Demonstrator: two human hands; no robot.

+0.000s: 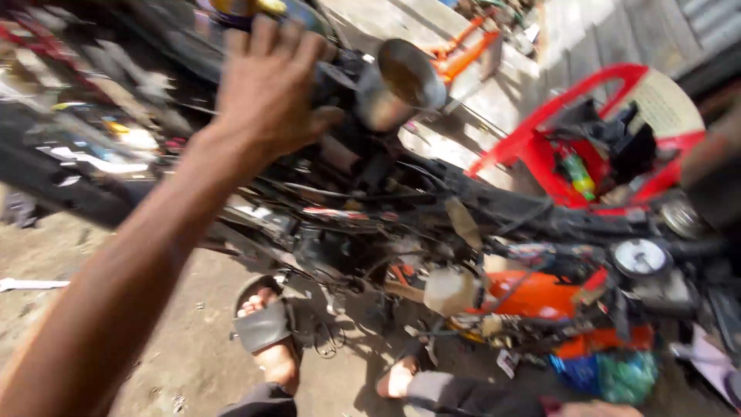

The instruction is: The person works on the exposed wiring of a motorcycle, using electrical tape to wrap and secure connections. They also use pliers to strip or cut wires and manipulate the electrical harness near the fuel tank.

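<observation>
The stripped black motorcycle frame (432, 201), tangled with wires, stands on the dirt ground (177, 347), its silver metal funnel-shaped pipe (397, 81) pointing up near the frame's top. The left hand (266, 85) rests on the dark parts just beside that pipe, fingers spread and pressed flat, clasping nothing as far as the blur allows. The right hand is out of view. Bodywork is off and orange parts (532, 293) sit exposed; much seems unfinished. A red plastic chair (525, 147) stands behind; sandalled feet (266, 328) below.
</observation>
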